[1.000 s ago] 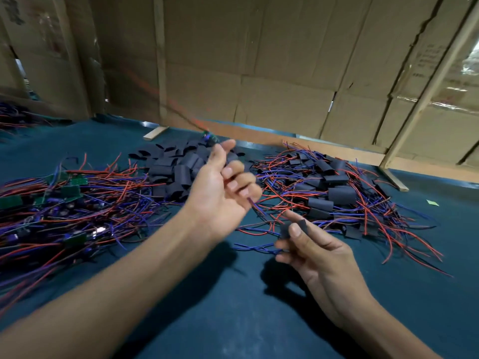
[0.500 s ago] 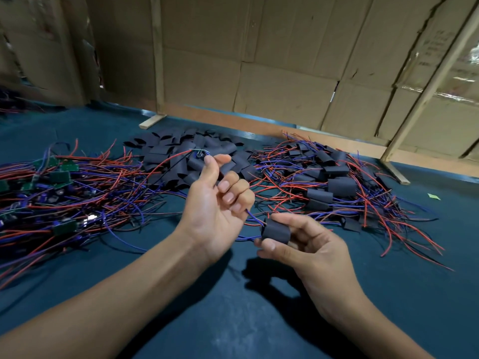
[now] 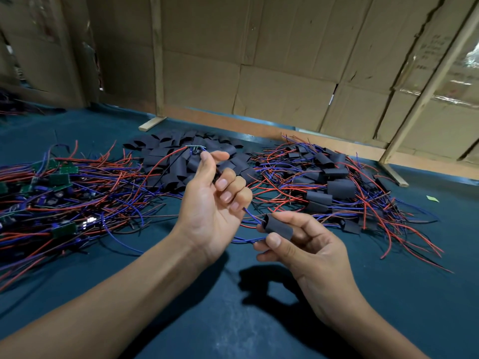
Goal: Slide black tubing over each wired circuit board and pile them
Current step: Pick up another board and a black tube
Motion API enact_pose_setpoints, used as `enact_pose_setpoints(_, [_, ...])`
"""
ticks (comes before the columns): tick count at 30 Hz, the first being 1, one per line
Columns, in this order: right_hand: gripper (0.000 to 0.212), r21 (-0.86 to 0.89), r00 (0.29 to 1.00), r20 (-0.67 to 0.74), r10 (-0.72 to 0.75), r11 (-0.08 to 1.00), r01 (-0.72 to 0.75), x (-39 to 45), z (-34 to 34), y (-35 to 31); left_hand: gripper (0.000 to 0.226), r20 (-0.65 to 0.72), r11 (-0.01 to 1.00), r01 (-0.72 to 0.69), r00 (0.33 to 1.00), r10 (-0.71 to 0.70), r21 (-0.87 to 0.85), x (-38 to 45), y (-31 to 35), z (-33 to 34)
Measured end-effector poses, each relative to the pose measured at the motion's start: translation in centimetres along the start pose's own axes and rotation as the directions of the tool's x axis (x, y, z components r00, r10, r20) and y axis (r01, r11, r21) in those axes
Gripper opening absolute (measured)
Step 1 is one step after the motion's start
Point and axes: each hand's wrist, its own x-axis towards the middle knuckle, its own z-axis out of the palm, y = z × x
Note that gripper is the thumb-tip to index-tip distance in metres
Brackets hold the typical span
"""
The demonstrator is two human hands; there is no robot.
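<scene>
Threading looks like the tricky part from where I stand. The left hand [image 3: 212, 203] is raised, thumb and forefinger pinching the wires just under a small circuit board [image 3: 195, 147] that sticks up above the fingertips, the other fingers curled round the leads. The right hand [image 3: 303, 244] pinches a short black tube [image 3: 277, 225] between thumb and forefinger, with the red and blue wires [image 3: 250, 216] running from the left fist into its open end.

I'd guess the loose leads are the risk: if they splay or kink at the mouth of the tube, it jams before reaching the board. The board's corners may also catch on the soft sleeve, and a hard tug could strain the wire joints. Trailing wires lie close to the finished pile [image 3: 331, 182] on the right and could snag there, dragging done pieces across the blue table [image 3: 233, 320]. The spare tubing heap [image 3: 178, 159] sits behind, and the bare boards [image 3: 62, 177] wait at left.
</scene>
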Motion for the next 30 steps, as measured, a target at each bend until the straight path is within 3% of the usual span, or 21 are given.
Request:
enact_pose_setpoints(6, [0.053,-0.023,1.000,0.004,-0.008,1.000,0.008,0.2,-0.3,0.3,0.029,0.065,0.996,-0.016,0.998,0.010,0.086,-0.5,-1.1,0.4])
enact_pose_setpoints(10, [0.040,-0.100,0.998,-0.054,-0.041,0.994,0.035,0.2,-0.4,0.1,0.029,0.114,0.973,-0.075,0.992,0.051,0.217,-1.1,-2.8,0.3])
enact_pose_setpoints(12, [0.035,-0.149,0.993,-0.095,-0.074,0.987,0.059,0.2,-0.7,-0.1,0.030,0.154,0.903,-0.161,0.982,0.107,0.399,-1.3,-3.5,0.0])
enact_pose_setpoints(14, [0.028,-0.198,0.988,-0.105,-0.111,0.976,0.089,0.3,-1.1,-0.5,0.030,0.241,0.744,-0.247,0.963,0.119,0.621,-1.6,-3.9,-0.5])
enact_pose_setpoints(15, [0.024,-0.223,0.986,-0.107,-0.129,0.969,0.102,0.3,-1.4,-0.7,0.030,0.294,0.672,-0.270,0.952,0.080,0.689,-1.8,-4.0,-0.7])
enact_pose_setpoints(17, [0.019,-0.260,0.978,-0.119,-0.169,0.956,0.134,0.7,-1.9,-1.2,0.030,0.346,0.623,-0.256,0.938,-0.025,0.739,-2.0,-3.9,-1.0])
enact_pose_setpoints(20, [0.013,-0.291,0.962,-0.151,-0.228,0.940,0.177,1.2,-2.9,-2.2,0.031,0.251,0.658,-0.147,0.966,-0.065,0.739,-1.7,-3.6,-0.7])
enact_pose_setpoints(22, [0.011,-0.316,0.952,-0.171,-0.255,0.929,0.192,1.5,-3.7,-2.6,0.031,0.160,0.799,-0.038,0.984,-0.073,0.601,-1.3,-3.2,-0.3])
enact_pose_setpoints(24, [0.010,-0.357,0.952,-0.167,-0.255,0.916,0.183,1.6,-4.2,-2.7,0.036,0.124,0.881,-0.027,0.992,-0.036,0.473,-0.9,-2.8,-0.2])
enact_pose_setpoints(28, [0.028,-0.525,0.979,-0.094,-0.181,0.844,0.106,1.7,-4.6,-3.0,0.025,0.137,0.865,-0.143,0.987,0.086,0.482,-0.8,-2.8,-0.8])
enact_pose_setpoints(30, [0.035,-0.714,0.987,-0.022,-0.159,0.694,0.096,1.5,-5.0,-3.6,0.026,0.155,0.796,-0.173,0.983,0.101,0.579,-1.1,-2.9,-1.1])
